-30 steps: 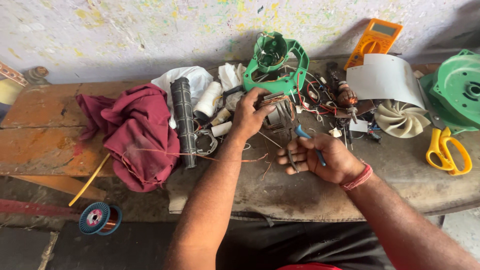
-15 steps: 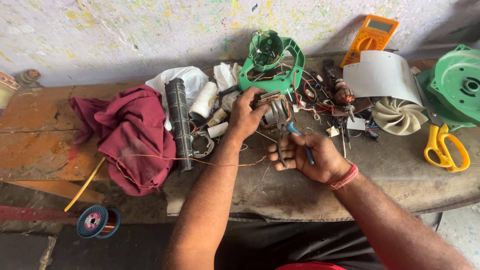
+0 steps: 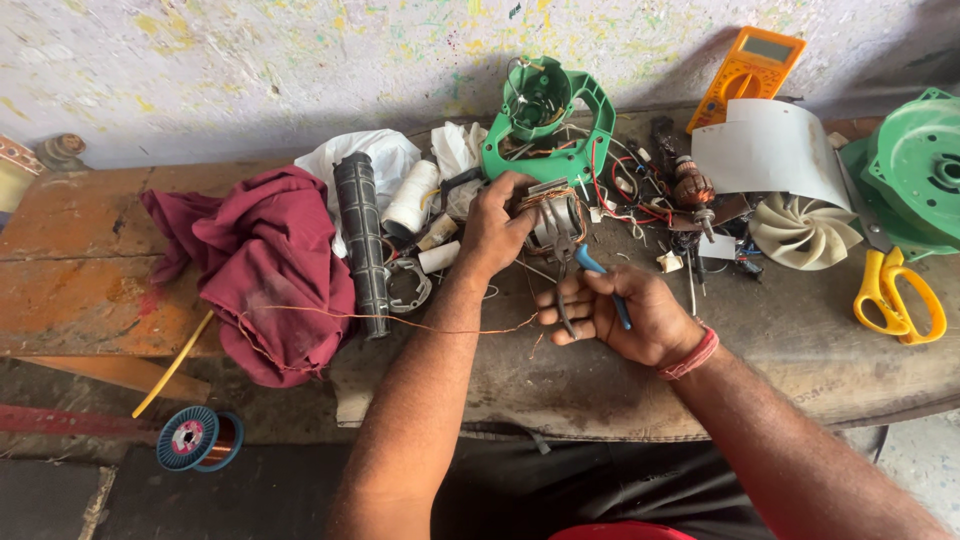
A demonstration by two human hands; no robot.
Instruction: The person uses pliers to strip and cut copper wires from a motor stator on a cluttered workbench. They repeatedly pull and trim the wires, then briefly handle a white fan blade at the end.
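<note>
At the centre of the frame we see the left hand (image 3: 492, 228) clamped around the motor stator (image 3: 553, 215), fingers curled over its copper windings, steadying it on the workbench (image 3: 820, 370) so it cannot roll. Just below it, the right hand (image 3: 620, 315) grips blue-handled pliers (image 3: 585, 275), fingers wrapped around the handles, the tip aimed up at the stator for close work. A thin copper wire (image 3: 400, 322) trails left across the maroon cloth (image 3: 265, 265) toward the wire spool (image 3: 195, 438) at lower left, kept slack and reachable.
</note>
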